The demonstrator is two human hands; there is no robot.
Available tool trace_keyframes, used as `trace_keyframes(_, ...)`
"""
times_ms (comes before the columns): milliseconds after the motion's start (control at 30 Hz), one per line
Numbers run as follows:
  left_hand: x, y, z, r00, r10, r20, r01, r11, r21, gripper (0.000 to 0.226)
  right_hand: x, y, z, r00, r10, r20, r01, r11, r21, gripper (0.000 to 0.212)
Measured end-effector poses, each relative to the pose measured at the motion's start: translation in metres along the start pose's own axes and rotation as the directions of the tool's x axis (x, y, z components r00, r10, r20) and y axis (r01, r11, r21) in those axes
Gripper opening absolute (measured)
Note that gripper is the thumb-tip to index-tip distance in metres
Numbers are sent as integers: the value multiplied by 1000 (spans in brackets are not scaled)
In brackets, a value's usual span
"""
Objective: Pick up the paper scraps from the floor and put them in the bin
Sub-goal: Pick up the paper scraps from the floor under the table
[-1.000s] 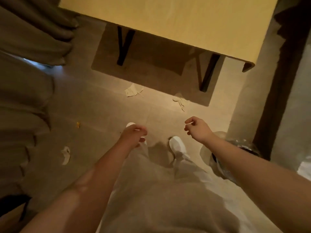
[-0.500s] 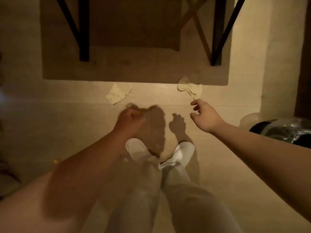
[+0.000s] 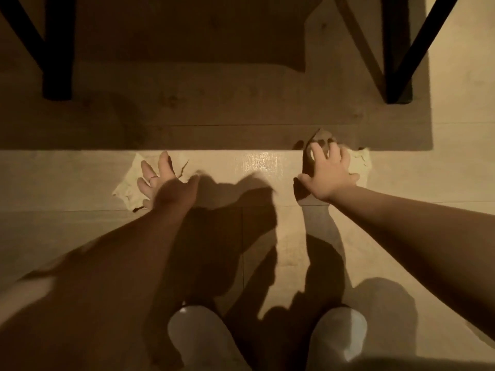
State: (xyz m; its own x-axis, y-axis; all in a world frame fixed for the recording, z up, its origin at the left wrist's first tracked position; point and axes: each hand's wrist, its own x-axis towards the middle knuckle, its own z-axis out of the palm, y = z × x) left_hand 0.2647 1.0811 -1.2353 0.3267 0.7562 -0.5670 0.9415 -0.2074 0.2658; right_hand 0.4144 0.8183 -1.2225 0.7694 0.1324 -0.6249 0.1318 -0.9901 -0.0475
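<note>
Two pale torn paper scraps lie on the wooden floor at the edge of the table's shadow. My left hand (image 3: 163, 183) is spread wide, fingers apart, over the left scrap (image 3: 128, 183), which shows around my fingers. My right hand (image 3: 328, 174) is open too, fingers splayed and resting on the right scrap (image 3: 360, 163); only that scrap's right part and a dark tip above my fingers show. Neither hand has closed on paper. The bin is out of view.
Black table legs stand on the floor at the far left (image 3: 57, 49) and far right (image 3: 396, 54), with dark shadow between them. My two white shoes (image 3: 198, 341) (image 3: 338, 336) are at the bottom of the view.
I have bent much lower toward the floor. Both hands went from loosely curled above the floor to spread open over the two scraps. The bin has left the view.
</note>
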Motion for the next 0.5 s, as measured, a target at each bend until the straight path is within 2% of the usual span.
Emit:
trace_keyframes(67,15,-2,8,999,-44,-6,44,998,-35,92,13,-2,18,1000,25,-7,-25,1000,4,82)
trace_keyframes(133,22,-4,13,999,-49,-10,49,999,-15,83,16,-1,31,998,32,-50,-31,1000,2,78)
trace_keyframes(200,22,-8,15,997,7,-75,-3,999,42,62,11,1,35,988,-8,-155,9,1000,8,64)
trace_keyframes(267,14,-15,15,990,85,-111,-85,996,10,28,5,5,36,978,-62,-198,82,992,97,42)
trace_keyframes(333,-4,-23,14,992,110,-62,-113,992,-47,14,-7,7,35,991,-76,-108,96,975,198,31)
trace_keyframes(400,-28,-32,10,989,149,4,-149,989,8,12,-25,7,30,999,-40,-3,38,953,301,25)
trace_keyframes(500,-65,-34,-6,986,145,87,-148,988,37,18,-64,3,9,998,-1,63,-23,926,378,22)
